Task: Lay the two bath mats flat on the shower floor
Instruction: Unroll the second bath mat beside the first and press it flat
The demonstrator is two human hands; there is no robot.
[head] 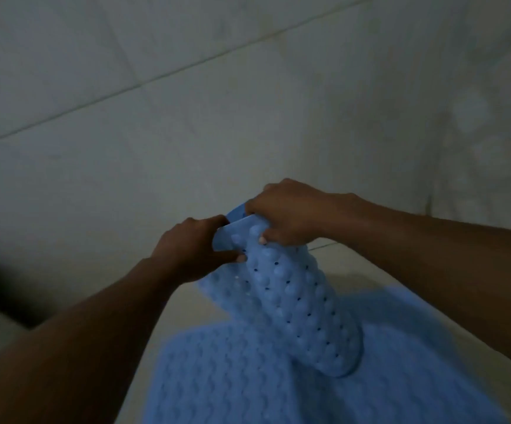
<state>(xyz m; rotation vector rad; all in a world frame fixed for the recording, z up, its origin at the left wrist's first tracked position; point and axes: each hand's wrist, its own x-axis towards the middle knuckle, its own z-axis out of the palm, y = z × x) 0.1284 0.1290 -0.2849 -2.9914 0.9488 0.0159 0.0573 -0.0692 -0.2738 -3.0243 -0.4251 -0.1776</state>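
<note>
Currently, a light blue rubber bath mat with raised bumps and small drain holes [294, 295] is gripped at its upper edge by both hands. The left hand [193, 249] is curled round the left corner, its thumb pressed on the bumpy face; the right hand [287, 215] is clamped over the top just beside it. The mat is hung downward in a loose fold, and its rounded lower end is seen against a second light blue textured bath mat [232, 377], blurred, spread on the pale tiled shower floor [183, 304]. Grey wall tiles [156, 117] are seen behind
</note>
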